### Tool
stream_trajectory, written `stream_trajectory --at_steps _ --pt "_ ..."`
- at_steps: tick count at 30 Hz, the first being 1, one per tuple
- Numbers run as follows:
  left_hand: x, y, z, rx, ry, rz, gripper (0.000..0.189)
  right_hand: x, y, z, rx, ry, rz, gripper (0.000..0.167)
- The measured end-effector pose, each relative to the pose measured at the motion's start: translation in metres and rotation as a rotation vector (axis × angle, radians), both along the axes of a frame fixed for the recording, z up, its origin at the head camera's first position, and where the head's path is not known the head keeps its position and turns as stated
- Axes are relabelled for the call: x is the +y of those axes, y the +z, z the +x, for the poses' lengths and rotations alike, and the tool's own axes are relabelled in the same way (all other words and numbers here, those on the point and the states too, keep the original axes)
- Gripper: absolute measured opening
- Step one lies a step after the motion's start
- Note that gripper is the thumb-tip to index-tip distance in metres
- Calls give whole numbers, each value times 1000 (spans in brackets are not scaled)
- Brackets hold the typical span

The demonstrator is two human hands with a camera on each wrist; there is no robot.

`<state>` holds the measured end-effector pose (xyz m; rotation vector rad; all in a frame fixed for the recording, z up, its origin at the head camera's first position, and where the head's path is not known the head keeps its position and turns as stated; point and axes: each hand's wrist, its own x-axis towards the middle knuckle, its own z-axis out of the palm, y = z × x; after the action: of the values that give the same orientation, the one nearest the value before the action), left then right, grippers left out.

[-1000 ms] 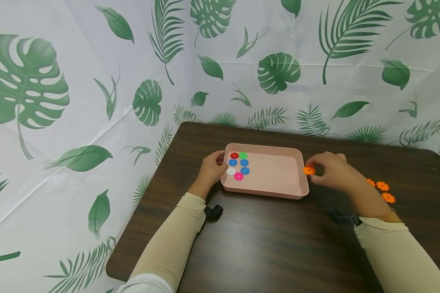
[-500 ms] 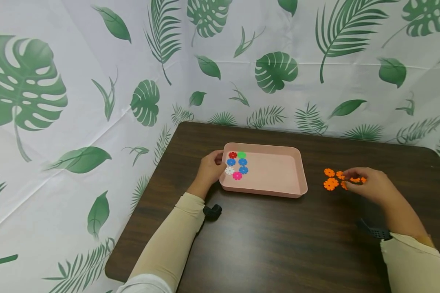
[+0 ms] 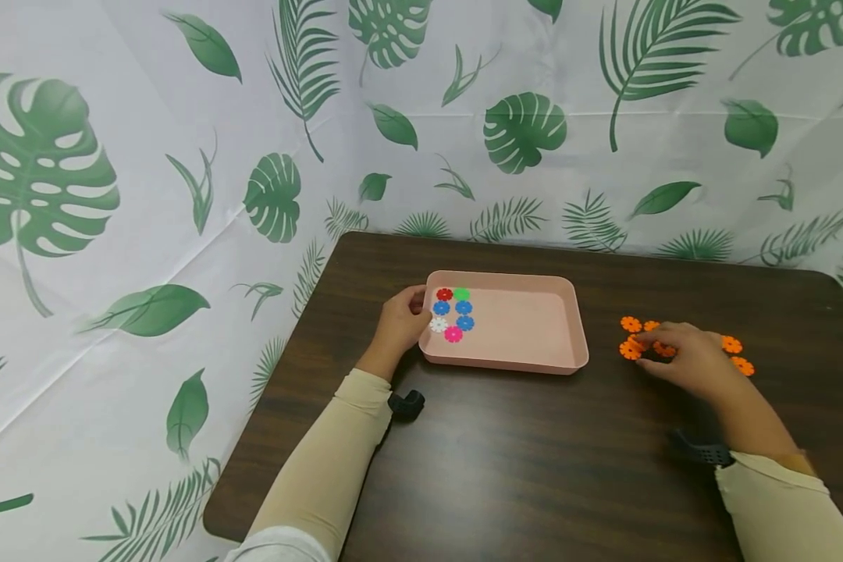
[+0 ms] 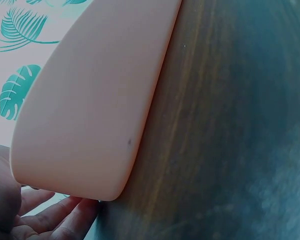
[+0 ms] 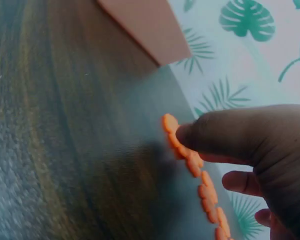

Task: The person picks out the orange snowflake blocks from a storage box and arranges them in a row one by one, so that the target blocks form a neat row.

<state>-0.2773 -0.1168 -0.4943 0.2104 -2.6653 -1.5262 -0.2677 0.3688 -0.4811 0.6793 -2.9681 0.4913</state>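
Note:
The left hand point(image 3: 397, 321) grips the left end of a shallow pink tray point(image 3: 516, 364), thumb at the rim and fingers around the outer wall. In the left wrist view its fingers point(image 4: 65, 217) show beside the tray's corner. Flower-shaped plastic discs lie at the tray's left side: red point(image 3: 444, 294), green point(image 3: 461, 294), white point(image 3: 439, 324), pink point(image 3: 453, 334) and three blue point(image 3: 465, 322). Over a group of orange flower discs point(image 3: 631, 323) reaches the right hand point(image 3: 695, 355), thumb and index finger parted close to one orange disc point(image 3: 631, 350); its palm hides part of the group.
More orange discs point(image 3: 742, 366) lie to the right of the right hand on the dark wooden table point(image 3: 520, 468). A white cloth with green leaves point(image 3: 457, 140) hangs behind and left of the table. Each wrist wears a black strap point(image 3: 406, 405).
An orange disc held at the tray's right edge a second ago is no longer in the right hand, which went right to the orange group, then slightly left. The left hand stays on the tray.

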Motion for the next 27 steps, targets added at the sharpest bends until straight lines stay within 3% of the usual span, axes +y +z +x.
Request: stream_trajectory --at_steps 8,16,27 --pt "-1 -2 -1 10 -2 -13 48 -3 -4 -11 -46 46 130 44" --pt "0 2 -1 -12 9 -13 49 -17 7 -20 -2 94 218 29" --pt "1 1 0 -26 11 -7 49 -23 2 -16 94 74 238 27"
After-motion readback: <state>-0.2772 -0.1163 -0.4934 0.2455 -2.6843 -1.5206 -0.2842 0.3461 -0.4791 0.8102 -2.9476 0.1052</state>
